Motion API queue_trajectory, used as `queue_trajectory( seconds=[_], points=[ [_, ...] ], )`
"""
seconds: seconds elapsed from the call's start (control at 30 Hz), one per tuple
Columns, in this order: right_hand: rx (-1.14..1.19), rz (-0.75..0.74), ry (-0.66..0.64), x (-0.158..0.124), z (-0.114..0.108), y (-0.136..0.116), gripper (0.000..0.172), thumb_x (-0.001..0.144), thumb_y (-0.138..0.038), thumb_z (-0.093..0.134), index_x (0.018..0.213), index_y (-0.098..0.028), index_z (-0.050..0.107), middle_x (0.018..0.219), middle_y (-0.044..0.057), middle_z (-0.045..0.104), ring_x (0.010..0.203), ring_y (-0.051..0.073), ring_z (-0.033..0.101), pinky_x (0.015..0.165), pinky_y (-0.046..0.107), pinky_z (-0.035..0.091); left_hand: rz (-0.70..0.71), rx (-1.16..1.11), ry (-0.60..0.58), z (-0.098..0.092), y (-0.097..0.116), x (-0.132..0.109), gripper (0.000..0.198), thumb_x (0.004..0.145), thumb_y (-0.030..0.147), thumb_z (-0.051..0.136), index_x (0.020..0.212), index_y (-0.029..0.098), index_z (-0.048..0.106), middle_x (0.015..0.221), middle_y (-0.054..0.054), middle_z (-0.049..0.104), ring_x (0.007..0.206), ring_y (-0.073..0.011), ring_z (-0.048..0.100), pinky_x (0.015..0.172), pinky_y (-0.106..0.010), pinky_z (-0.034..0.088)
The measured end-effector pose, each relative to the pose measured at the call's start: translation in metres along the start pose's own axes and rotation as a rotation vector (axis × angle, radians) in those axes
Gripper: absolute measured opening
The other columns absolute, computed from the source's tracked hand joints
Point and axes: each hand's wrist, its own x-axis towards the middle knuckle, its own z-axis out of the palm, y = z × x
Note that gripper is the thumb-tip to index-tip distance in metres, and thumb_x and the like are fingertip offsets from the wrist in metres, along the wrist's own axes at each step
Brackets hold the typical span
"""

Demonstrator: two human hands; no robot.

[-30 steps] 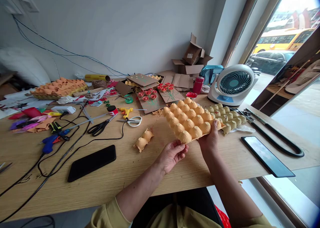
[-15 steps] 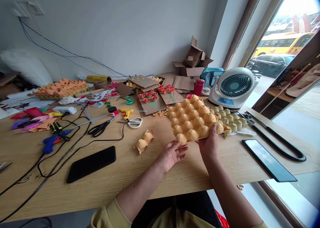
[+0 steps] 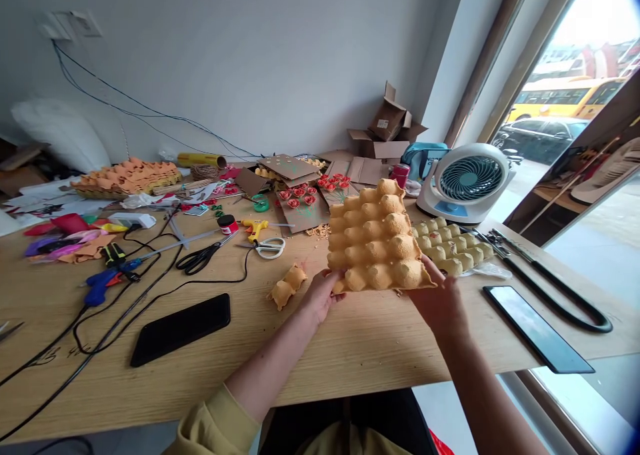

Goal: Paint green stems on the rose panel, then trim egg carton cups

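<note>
A yellow-orange egg tray [image 3: 375, 238], bumps facing me, is held up above the table between my two hands. My left hand [image 3: 323, 295] grips its lower left corner, thumb in front and the other fingers partly hidden behind. At the lower right edge, my right hand [image 3: 443, 302] is closed on the tray, with its fingertips out of sight behind it. A small cut piece of egg tray [image 3: 287, 287] lies on the table to the left of my left hand. Behind my right hand rests a greenish egg tray [image 3: 453, 245].
White-handled scissors [image 3: 270, 247], black-handled scissors [image 3: 200, 258] and a yellow glue gun [image 3: 256, 228] lie left of centre. A phone [image 3: 183, 328] is at front left, a tablet [image 3: 537, 328] at right. Red flowers [image 3: 300, 194] on cardboard and a fan [image 3: 467, 178] stand behind.
The egg tray has been turned to face me more squarely and shifted slightly left. My right hand has moved to its right corner, and my left hand has closed more firmly on the left corner.
</note>
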Motion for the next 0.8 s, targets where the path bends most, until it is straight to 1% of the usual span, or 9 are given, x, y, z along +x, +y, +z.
queue_trajectory(
  seconds=[0.07,0.13,0.2,0.3,0.4,0.53,0.63,0.73,0.8],
  points=[
    [-0.022,0.041,-0.046,0.007,0.0,-0.016,0.069,0.069,-0.072,0.068,0.119,-0.026,0.068,0.126,0.009,0.07,0.125,0.034,0.06,0.1,0.052,0.054,0.022,0.038,0.013,-0.002,0.003,0.0,0.036,0.063,0.035,0.082,0.084,0.019,0.057,0.074,0.001,0.066,0.073,-0.0152,0.064,0.063,-0.026,0.048],
    [-0.04,0.094,-0.078,0.015,-0.001,-0.025,0.073,0.066,-0.076,0.068,0.117,-0.024,0.069,0.123,0.01,0.071,0.126,0.034,0.059,0.1,0.052,0.054,0.038,0.08,0.013,-0.002,0.003,-0.002,0.039,0.061,0.034,0.084,0.087,0.018,0.059,0.075,0.0,0.068,0.074,-0.0167,0.065,0.064,-0.027,0.047],
    [-0.053,0.143,-0.05,0.023,-0.004,-0.027,0.065,0.066,-0.069,0.074,0.112,-0.024,0.069,0.114,0.009,0.074,0.123,0.033,0.062,0.099,0.05,0.055,0.065,0.114,0.0,-0.002,0.002,-0.004,0.041,0.058,0.03,0.087,0.09,0.018,0.063,0.08,-0.002,0.071,0.077,-0.0178,0.066,0.066,-0.027,0.048],
    [-0.063,0.186,0.001,0.029,-0.009,-0.024,0.049,0.066,-0.048,0.082,0.108,-0.025,0.069,0.099,0.005,0.078,0.114,0.032,0.068,0.098,0.05,0.056,0.151,0.175,-0.002,-0.003,-0.003,-0.004,0.043,0.058,0.029,0.089,0.092,0.017,0.065,0.089,-0.004,0.073,0.083,-0.019,0.067,0.074,-0.028,0.05],
    [-0.041,0.219,-0.006,0.029,-0.009,-0.021,0.046,0.065,-0.035,0.084,0.107,-0.024,0.068,0.093,0.004,0.078,0.112,0.032,0.069,0.099,0.048,0.057,0.2,0.229,-0.005,-0.005,-0.007,-0.001,0.045,0.061,0.037,0.088,0.093,0.016,0.065,0.094,-0.007,0.074,0.086,-0.0208,0.068,0.078,-0.03,0.05],
    [-0.034,0.235,-0.003,0.024,-0.006,-0.021,0.05,0.064,-0.039,0.085,0.108,-0.024,0.067,0.094,0.005,0.078,0.109,0.033,0.07,0.096,0.05,0.059,0.183,0.259,-0.019,-0.007,-0.007,0.001,0.046,0.063,0.046,0.086,0.091,0.017,0.065,0.093,-0.007,0.073,0.084,-0.0214,0.067,0.078,-0.031,0.048],
    [-0.04,0.229,0.001,0.018,-0.002,-0.022,0.054,0.063,-0.043,0.085,0.11,-0.024,0.067,0.096,0.006,0.078,0.106,0.035,0.072,0.092,0.053,0.06,0.24,0.303,0.012,-0.006,-0.006,0.001,0.036,0.062,0.037,0.085,0.084,0.018,0.063,0.085,-0.003,0.07,0.08,-0.0192,0.065,0.075,-0.029,0.046],
    [-0.035,0.202,0.008,0.013,0.004,-0.021,0.05,0.067,-0.038,0.083,0.113,-0.024,0.066,0.097,0.005,0.078,0.107,0.034,0.071,0.093,0.053,0.059,0.286,0.323,0.053,-0.005,-0.004,0.0,0.026,0.064,0.026,0.08,0.079,0.018,0.061,0.078,0.0,0.067,0.076,-0.0168,0.062,0.072,-0.027,0.044],
    [-0.037,0.184,0.047,0.01,0.007,-0.019,0.048,0.069,-0.038,0.08,0.113,-0.024,0.067,0.096,0.005,0.078,0.105,0.033,0.072,0.094,0.053,0.059,0.299,0.315,0.063,-0.005,-0.002,-0.001,0.022,0.064,0.022,0.076,0.08,0.019,0.061,0.075,0.002,0.066,0.074,-0.016,0.061,0.07,-0.026,0.044]
  ],
)
